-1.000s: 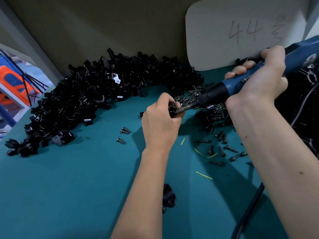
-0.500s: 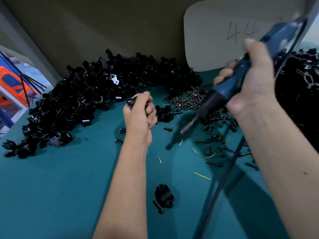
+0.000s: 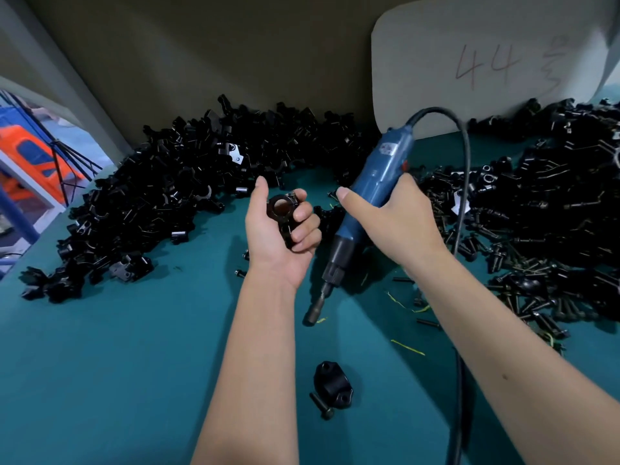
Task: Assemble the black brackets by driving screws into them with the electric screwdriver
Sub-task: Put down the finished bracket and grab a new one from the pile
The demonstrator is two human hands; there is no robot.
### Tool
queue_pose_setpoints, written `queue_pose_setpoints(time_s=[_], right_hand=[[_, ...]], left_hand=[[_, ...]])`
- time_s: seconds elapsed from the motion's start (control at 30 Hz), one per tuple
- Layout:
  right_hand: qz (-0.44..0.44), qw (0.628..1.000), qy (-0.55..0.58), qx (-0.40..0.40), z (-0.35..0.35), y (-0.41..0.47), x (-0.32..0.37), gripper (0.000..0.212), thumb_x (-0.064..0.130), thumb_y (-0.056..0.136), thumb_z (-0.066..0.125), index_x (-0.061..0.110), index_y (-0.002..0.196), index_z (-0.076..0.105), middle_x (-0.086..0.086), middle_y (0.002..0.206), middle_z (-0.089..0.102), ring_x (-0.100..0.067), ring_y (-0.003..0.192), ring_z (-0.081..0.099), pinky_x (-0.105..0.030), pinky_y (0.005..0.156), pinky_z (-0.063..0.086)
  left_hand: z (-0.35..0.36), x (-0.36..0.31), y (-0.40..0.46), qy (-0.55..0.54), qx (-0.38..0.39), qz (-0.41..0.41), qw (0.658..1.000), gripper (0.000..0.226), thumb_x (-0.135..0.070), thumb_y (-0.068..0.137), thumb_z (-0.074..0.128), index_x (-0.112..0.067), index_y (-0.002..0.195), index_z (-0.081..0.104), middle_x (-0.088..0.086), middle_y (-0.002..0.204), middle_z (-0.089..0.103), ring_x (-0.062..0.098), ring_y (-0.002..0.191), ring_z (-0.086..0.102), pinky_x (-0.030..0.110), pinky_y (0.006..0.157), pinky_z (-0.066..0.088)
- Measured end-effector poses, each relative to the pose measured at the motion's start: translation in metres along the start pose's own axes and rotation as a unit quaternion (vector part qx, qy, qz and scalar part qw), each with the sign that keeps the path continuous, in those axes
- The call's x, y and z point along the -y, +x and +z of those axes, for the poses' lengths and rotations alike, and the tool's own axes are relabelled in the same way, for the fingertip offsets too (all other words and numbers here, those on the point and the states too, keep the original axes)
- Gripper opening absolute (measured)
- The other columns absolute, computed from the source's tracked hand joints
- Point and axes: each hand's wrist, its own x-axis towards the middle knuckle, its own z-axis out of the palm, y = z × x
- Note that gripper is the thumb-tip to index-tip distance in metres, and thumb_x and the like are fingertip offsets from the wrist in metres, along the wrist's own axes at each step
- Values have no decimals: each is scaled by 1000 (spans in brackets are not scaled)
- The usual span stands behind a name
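My left hand (image 3: 278, 236) is turned palm up and holds an assembled black bracket (image 3: 281, 213) with a round hole, fingers curled round it. My right hand (image 3: 392, 219) grips the blue electric screwdriver (image 3: 369, 203) by its body, bit pointing down and to the left, its tip (image 3: 310, 318) just above the mat. The two hands are close but the bit is apart from the bracket. A single bracket half (image 3: 333, 385) lies near me on the mat with a loose screw (image 3: 321, 406) beside it.
A big heap of black brackets (image 3: 161, 203) curves along the back left. More brackets (image 3: 563, 182) and a pile of screws (image 3: 523, 280) fill the right. The tool's black cable (image 3: 464, 182) loops over and down the right. A white board marked 44 (image 3: 486, 65) leans on the back wall.
My left hand turned palm up, showing the bracket. My right hand swung the screwdriver down from a raised slant to nearly upright, beside the left hand. The camera view shifted down.
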Motion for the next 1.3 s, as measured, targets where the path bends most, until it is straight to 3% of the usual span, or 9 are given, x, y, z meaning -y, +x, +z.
queue_pose_setpoints(time_s=[0.2, 0.43, 0.57, 0.73, 0.83, 0.9, 1.0, 1.13, 1.3], right_hand=[[-68, 984, -163, 1, 0, -3, -6, 57, 62, 90, 68, 16, 65, 47, 3, 58, 52, -6, 46, 50, -21, 41, 33], [-172, 918, -351, -66, -15, 0, 4, 33, 46, 95, 63, 14, 90, 59, -2, 82, 62, -27, 73, 56, -33, 59, 42], [-158, 927, -336, -56, -33, 6, 9, 23, 39, 95, 66, 19, 86, 73, 0, 88, 67, -28, 90, 63, -31, 71, 46], [-159, 986, -38, 23, -71, 8, 29, 27, 43, 100, 63, 24, 84, 75, 17, 63, 64, -2, 63, 58, -22, 61, 44], [-150, 983, -70, 81, -108, 8, 26, 14, 36, 95, 71, 26, 87, 75, 14, 57, 61, -1, 55, 52, -21, 58, 40], [-130, 984, -107, 55, -140, 11, 16, 6, 33, 92, 74, 27, 88, 74, 5, 57, 61, -5, 52, 48, -25, 55, 40], [-106, 981, -156, -36, -187, 18, 1, 11, 32, 89, 77, 25, 96, 72, -3, 73, 69, -13, 64, 59, -26, 61, 43], [-103, 931, -316, -149, -229, 37, -22, 16, 36, 97, 67, 20, 99, 71, -3, 91, 69, -26, 94, 63, -31, 77, 44], [-3, 893, -446, -64, -240, 51, -44, 34, 36, 109, 38, 24, 121, 68, -11, 134, 55, -40, 129, 46, -59, 104, 39]], left_hand=[[0, 1, -1, 10, -9, 17, 1000, 60, -68, 100, 41, -14, 76, 53, 5, 72, 53, 9, 44, 27, 20, 35, 18], [11, 8, -1, 106, -45, 139, 983, 36, -46, 97, 45, -15, 81, 54, 7, 83, 54, 16, 56, 41, 26, 46, 26], [25, 13, -2, 330, -62, 246, 909, 23, -39, 87, 48, -23, 104, 49, 1, 100, 51, 11, 86, 52, 27, 72, 42], [58, 43, -10, 614, 3, 350, 708, 39, -38, 85, 73, -26, 115, 52, -7, 111, 61, 15, 102, 60, 38, 86, 52], [92, 79, -17, 617, 12, 370, 695, 39, -22, 78, 81, -26, 107, 55, -6, 104, 59, 17, 88, 57, 46, 73, 52], [117, 101, -20, 590, 33, 342, 730, 43, -18, 76, 83, -22, 110, 56, -4, 106, 58, 18, 89, 58, 47, 76, 53], [154, 131, -17, 582, 76, 291, 756, 46, -28, 79, 84, -20, 110, 51, -1, 106, 58, 22, 93, 59, 45, 83, 52], [183, 168, -7, 668, 77, 319, 668, 37, -39, 90, 69, -18, 117, 53, 3, 117, 55, 27, 112, 49, 43, 96, 45], [195, 204, -1, 715, 98, 254, 644, 35, -25, 95, 60, -10, 126, 52, 8, 129, 43, 32, 121, 40, 43, 104, 38]])
